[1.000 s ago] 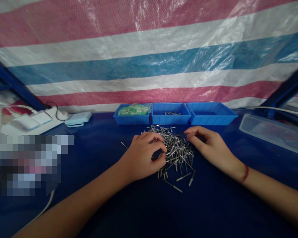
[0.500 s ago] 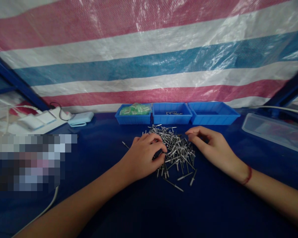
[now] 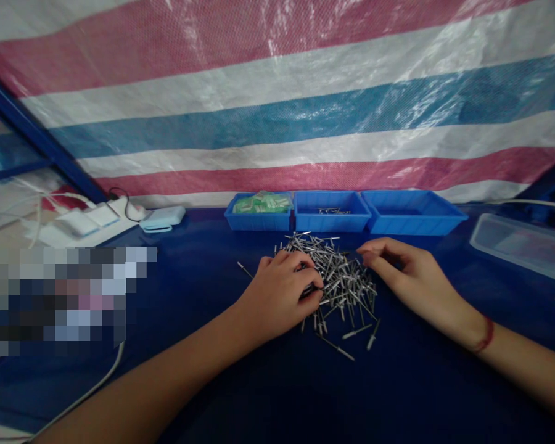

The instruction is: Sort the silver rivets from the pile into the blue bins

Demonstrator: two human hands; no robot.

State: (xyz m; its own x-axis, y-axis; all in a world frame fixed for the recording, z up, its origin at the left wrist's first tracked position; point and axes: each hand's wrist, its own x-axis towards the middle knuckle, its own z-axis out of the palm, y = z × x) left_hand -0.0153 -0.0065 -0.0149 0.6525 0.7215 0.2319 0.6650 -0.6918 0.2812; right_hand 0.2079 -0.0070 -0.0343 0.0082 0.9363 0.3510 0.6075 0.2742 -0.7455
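A loose heap of silver blind rivets (image 3: 340,271) lies on the dark blue tabletop, a few strays along its near side. My left hand (image 3: 284,293) rests over the heap's left part, fingers curled. Its thumb and index finger close at the tips around what looks like a rivet, largely hidden. At the heap's right edge is my right hand (image 3: 404,265), with thumb and index fingertips pinched together. Whatever may be between those tips is too small to make out.
Behind the heap stand three blue bins: the left bin (image 3: 259,222) holds green-and-clear plastic bags, the middle bin (image 3: 332,221) some rivets, the right bin (image 3: 416,225) nothing visible. A clear plastic lid (image 3: 522,246) lies right; a power strip (image 3: 92,225) and light-blue case (image 3: 163,219) lie left.
The whole view has shifted, so everything appears farther right. My left thumb and index finger look slightly closer together; my right hand keeps its pinch beside the heap.
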